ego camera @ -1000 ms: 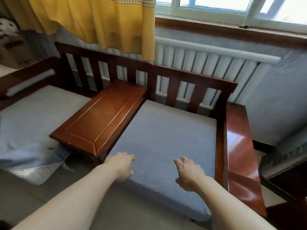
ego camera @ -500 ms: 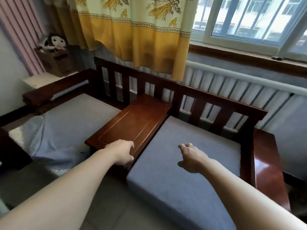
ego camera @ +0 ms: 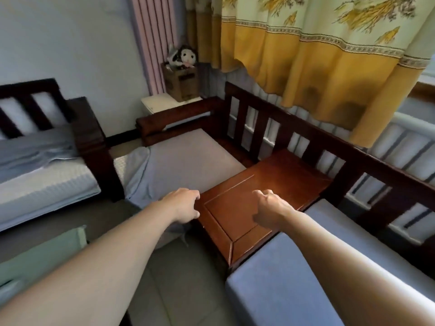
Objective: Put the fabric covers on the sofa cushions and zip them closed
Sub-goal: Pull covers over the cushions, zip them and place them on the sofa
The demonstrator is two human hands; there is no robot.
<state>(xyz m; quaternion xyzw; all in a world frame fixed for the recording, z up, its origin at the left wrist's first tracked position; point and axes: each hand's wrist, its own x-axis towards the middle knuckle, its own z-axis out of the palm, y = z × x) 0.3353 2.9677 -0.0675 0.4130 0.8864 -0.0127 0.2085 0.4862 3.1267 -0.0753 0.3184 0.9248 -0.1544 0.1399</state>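
Observation:
A covered blue-grey cushion [ego camera: 294, 278] lies on the right seat of the wooden sofa. On the left seat a second cushion [ego camera: 183, 165] wears a loose blue cover, with white foam showing at its left end [ego camera: 118, 165]. My left hand [ego camera: 183, 204] hovers at the near edge of that cushion, fingers loosely curled, holding nothing. My right hand [ego camera: 270, 208] hangs above the wooden centre console [ego camera: 235, 215], also holding nothing. On another sofa at the left, a third cushion [ego camera: 42, 184] shows bare foam with a crumpled blue cover [ego camera: 33, 151] lying on top.
The sofa's slatted back [ego camera: 306, 137] runs along a radiator under a yellow curtain [ego camera: 306, 55]. A cardboard box with a plush toy [ego camera: 181, 74] stands on a small white table in the corner. A pale green object [ego camera: 42, 255] sits at the lower left on the tiled floor.
The view has swung left, from the covered right cushion to the left seat. Both hands have left the right cushion; they now hover near the centre console and the left cushion.

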